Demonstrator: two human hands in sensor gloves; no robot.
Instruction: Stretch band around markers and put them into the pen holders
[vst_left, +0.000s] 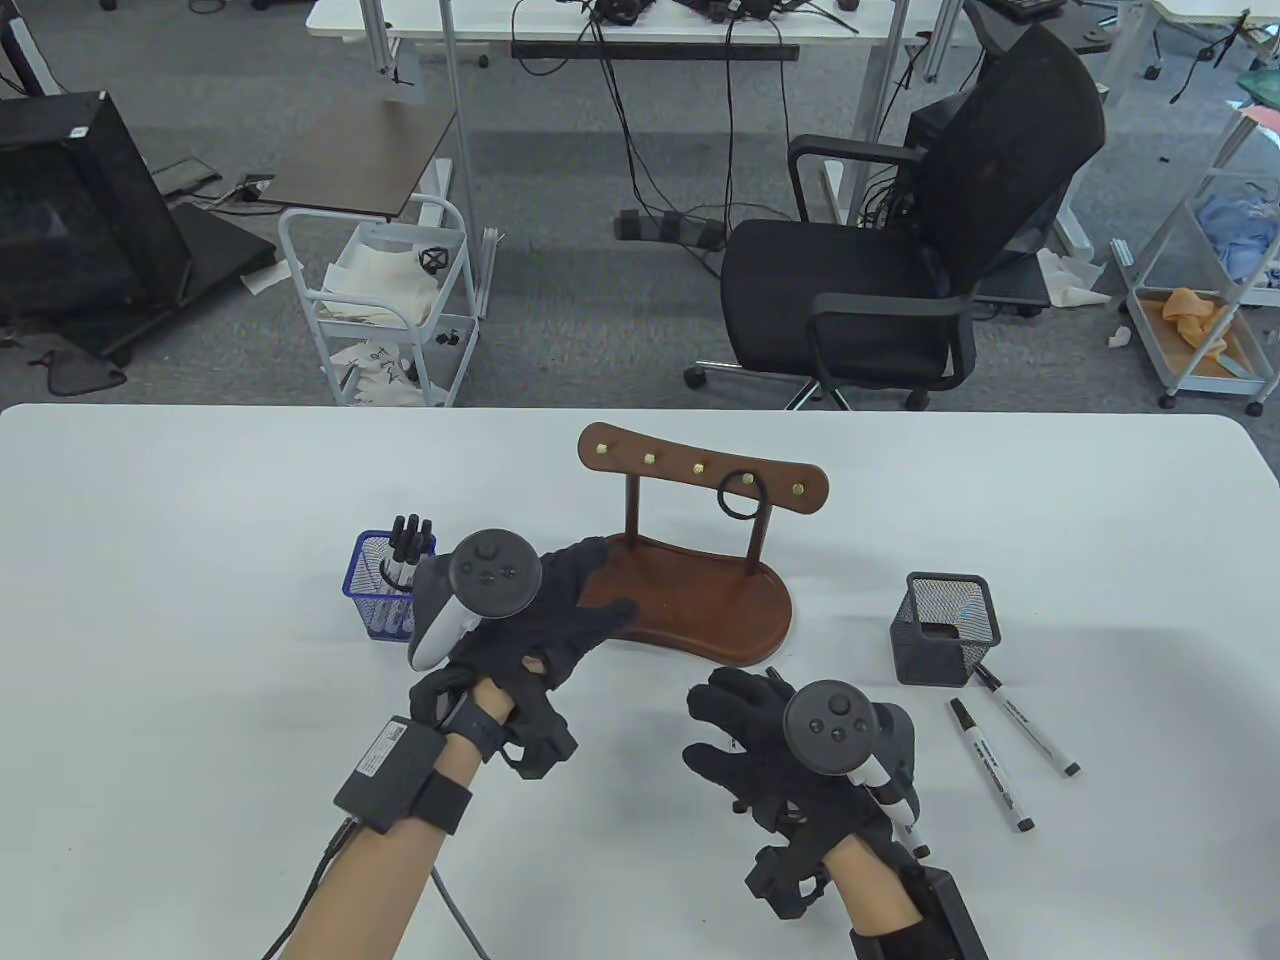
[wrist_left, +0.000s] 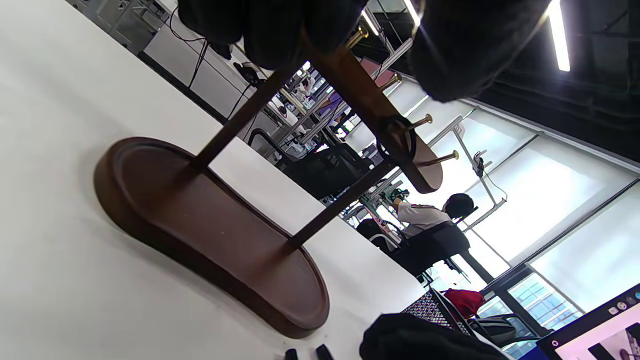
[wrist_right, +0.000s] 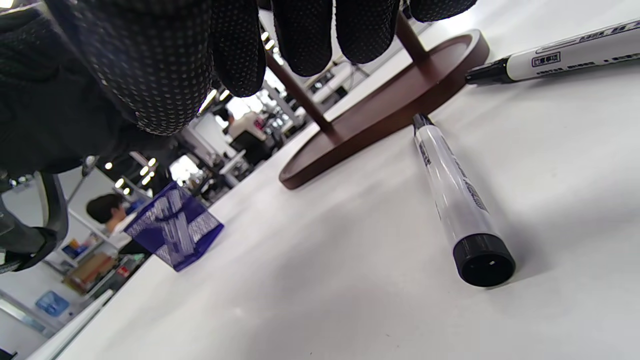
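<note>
Fingers of left hand (vst_left: 540, 610) reach flat over wooden stand (vst_left: 700, 610).

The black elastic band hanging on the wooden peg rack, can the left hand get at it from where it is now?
Probably yes. The black elastic band hangs free on a brass peg at the front of the brown wooden peg rack. The left hand hovers over the rack's base, fingers extended, with nothing visible between it and the band.

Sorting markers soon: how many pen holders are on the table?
2: the blue holder left of the wooden stand, holding markers; the black holder right of it. None seems hidden.
</note>
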